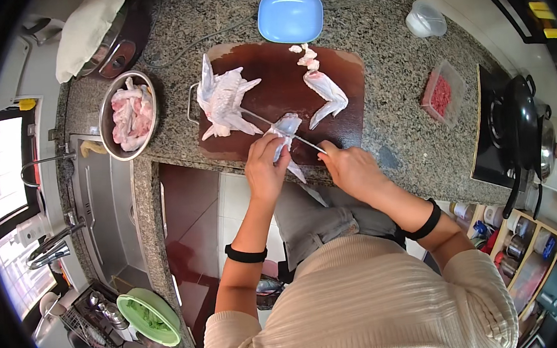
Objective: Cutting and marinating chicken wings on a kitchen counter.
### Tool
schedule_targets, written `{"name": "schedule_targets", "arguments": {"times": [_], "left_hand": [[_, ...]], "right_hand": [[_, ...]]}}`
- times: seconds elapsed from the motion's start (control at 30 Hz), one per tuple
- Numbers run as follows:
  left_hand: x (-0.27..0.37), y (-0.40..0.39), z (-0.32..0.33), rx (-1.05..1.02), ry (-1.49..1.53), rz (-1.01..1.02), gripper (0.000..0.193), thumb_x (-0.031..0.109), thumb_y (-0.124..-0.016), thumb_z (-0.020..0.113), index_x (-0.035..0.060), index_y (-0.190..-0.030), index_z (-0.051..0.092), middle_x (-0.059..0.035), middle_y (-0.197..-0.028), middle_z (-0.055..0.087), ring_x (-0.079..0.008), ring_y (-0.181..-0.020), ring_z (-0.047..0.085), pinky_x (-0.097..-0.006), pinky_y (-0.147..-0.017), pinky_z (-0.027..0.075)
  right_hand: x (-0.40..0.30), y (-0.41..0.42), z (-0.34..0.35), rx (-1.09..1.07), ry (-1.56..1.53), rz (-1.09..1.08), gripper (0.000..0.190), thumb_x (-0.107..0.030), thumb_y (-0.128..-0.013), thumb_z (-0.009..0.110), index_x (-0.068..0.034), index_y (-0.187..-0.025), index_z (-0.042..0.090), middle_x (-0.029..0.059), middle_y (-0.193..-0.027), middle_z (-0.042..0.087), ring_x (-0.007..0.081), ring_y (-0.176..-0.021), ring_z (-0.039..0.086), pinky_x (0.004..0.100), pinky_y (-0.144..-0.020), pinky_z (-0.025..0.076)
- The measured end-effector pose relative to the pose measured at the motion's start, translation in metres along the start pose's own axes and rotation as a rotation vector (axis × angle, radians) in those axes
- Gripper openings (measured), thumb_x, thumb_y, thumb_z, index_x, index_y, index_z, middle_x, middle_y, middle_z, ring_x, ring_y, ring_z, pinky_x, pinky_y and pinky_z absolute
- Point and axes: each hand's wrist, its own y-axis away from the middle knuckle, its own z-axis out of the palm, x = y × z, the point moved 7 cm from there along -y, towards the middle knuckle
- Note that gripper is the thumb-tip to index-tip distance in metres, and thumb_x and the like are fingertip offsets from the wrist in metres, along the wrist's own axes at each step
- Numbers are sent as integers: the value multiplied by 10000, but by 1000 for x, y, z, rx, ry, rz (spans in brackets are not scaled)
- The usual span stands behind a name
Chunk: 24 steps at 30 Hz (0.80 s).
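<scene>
My left hand [266, 162] grips a raw chicken wing [286, 129] near the front edge of a dark red-brown cutting board [271, 76]. A knife [282, 132], seen nearly edge-on, has its handle in my right hand [354, 168]; its blade runs across the wing and points up and left. Several raw wings [226, 99] lie heaped on the left side of the board. At the right lies a bent wing piece [327, 94], with small pale scraps [307, 59] just above it.
A steel bowl [154, 130] of raw chicken pieces stands left, by the sink [114, 206]. A blue tray [290, 17] is behind the board. To the right are a plastic box [454, 94] of minced meat, an empty-looking clear container [425, 18] and a stove with a black pan [520, 125].
</scene>
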Motion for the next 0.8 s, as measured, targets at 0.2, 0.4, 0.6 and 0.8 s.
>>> {"name": "schedule_targets", "arguments": {"times": [0.2,0.4,0.6,0.8], "left_hand": [[12,0,-7,98,-92,-106,376,103,-757,785,37,-1097,639,-122,-1159,589,-335,-1069,560,-433,-896,494],[-4,4,-3,-119,-278,-294,392,183,-771,789,31,-1083,606,-125,-959,627,-333,-917,582,-457,-819,488],[11,-11,-14,-58,303,-393,249,4,-701,782,51,-894,632,-96,-880,631,-280,-702,619,-326,-620,511],[41,-12,-12,-165,-58,240,184,-4,-741,737,68,-896,669,-67,-975,617,-287,-887,632,-397,-751,535]], "right_hand": [[41,29,-31,154,-251,-47,219,-242,-986,592,-27,-983,636,205,-671,618,414,-623,628,459,-548,473],[54,63,-56,81,-323,149,176,-187,-976,603,-15,-967,639,224,-642,592,439,-640,616,460,-539,466],[68,95,-45,109,-312,219,184,-193,-970,618,-13,-987,656,225,-630,587,425,-613,624,439,-523,463],[65,102,-54,134,-399,240,190,-201,-969,623,-15,-985,660,220,-625,587,413,-593,626,437,-516,461]]}}
